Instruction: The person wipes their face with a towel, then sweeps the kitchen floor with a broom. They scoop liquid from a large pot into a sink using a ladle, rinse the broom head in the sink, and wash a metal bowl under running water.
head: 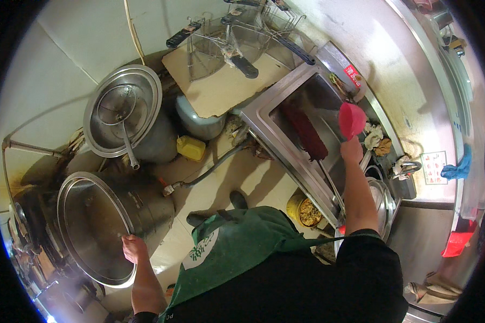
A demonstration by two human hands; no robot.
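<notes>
My left hand (134, 249) grips the near rim of a large steel stockpot (153, 206). The pot's inside looks brownish, and I cannot tell how much liquid it holds. Over the far-right side of a stainless steel sink (262, 101), my right hand (351, 151) is closed around the handle end of a pink plastic scoop (352, 119). Fingers hide most of that handle. Inside the sink lies a dark red, shaggy mop-like head (307, 133) on a thin metal rod (331, 181).
A steel basin (150, 115) with a wire skimmer (125, 137) sits beyond the stockpot. Wire strainer baskets (242, 66) rest on cardboard (210, 97). On the floor are a yellow jug (191, 148), a grey hose (218, 164) and a yellow bucket (294, 206). Crumpled rags (374, 136) line the sink's back.
</notes>
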